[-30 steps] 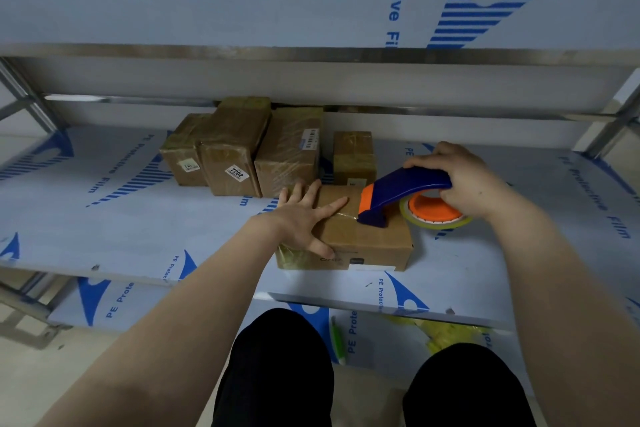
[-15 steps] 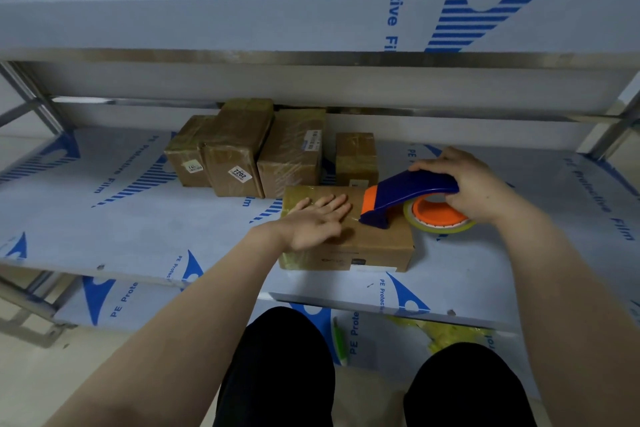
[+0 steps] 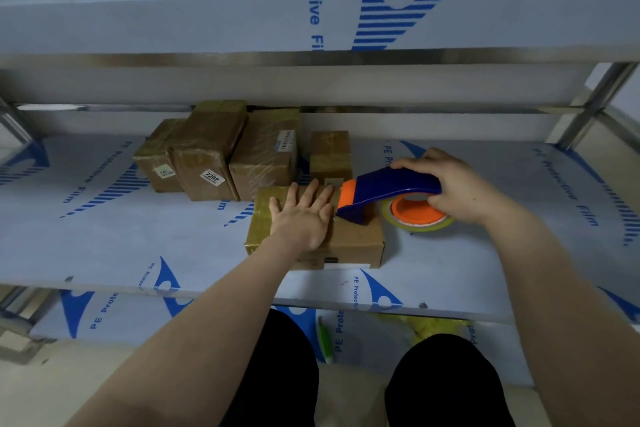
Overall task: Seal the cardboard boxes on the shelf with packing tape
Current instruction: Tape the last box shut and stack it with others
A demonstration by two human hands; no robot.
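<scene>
A flat cardboard box lies near the front edge of the middle shelf. My left hand presses flat on its top with straight fingers pointing away from me. My right hand grips the blue handle of a tape dispenser with an orange front and an orange-cored tape roll. The dispenser's nose rests on the box top just right of my left hand's fingers. Tape covers the box's left part.
Several taped boxes stand in a row at the back of the shelf, one labelled 7202. An upper shelf overhangs them. A green object and yellow material lie on the lower shelf. My knees are below.
My left hand turned from lying across the box with spread fingers to flat with fingers pointing away, sliding left over the tape. The dispenser stayed on the box top.
</scene>
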